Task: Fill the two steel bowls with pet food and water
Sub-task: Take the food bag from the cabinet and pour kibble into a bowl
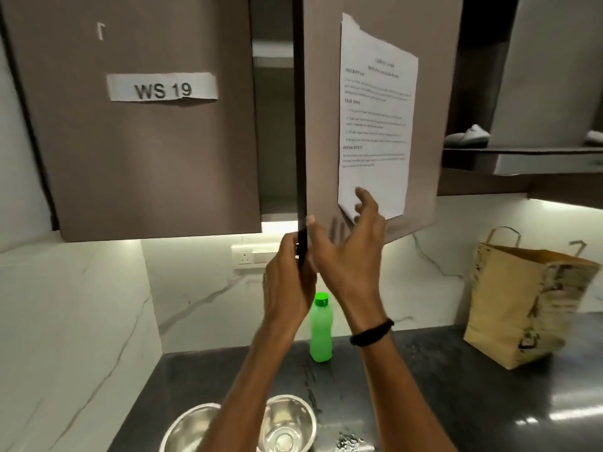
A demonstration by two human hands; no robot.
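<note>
Two empty steel bowls stand side by side on the dark counter at the bottom: the left bowl (189, 429) and the right bowl (288, 425), both partly hidden by my left forearm. A green bottle (320, 327) with a green cap stands upright behind them. At the right sits a brown paper bag (518, 305). Both hands are raised at the lower edge of an upper cabinet door (323, 125) that stands ajar. My left hand (287, 278) grips the door's dark edge. My right hand (349, 246) lies against the door's front with fingers spread.
A printed sheet (375, 125) is taped to the open door. The neighbouring shut door carries a label (162, 87) reading WS 19. A wall socket (249, 256) is on the marble backsplash. A crumpled foil scrap (347, 443) lies by the right bowl. Open shelves (522, 151) are at upper right.
</note>
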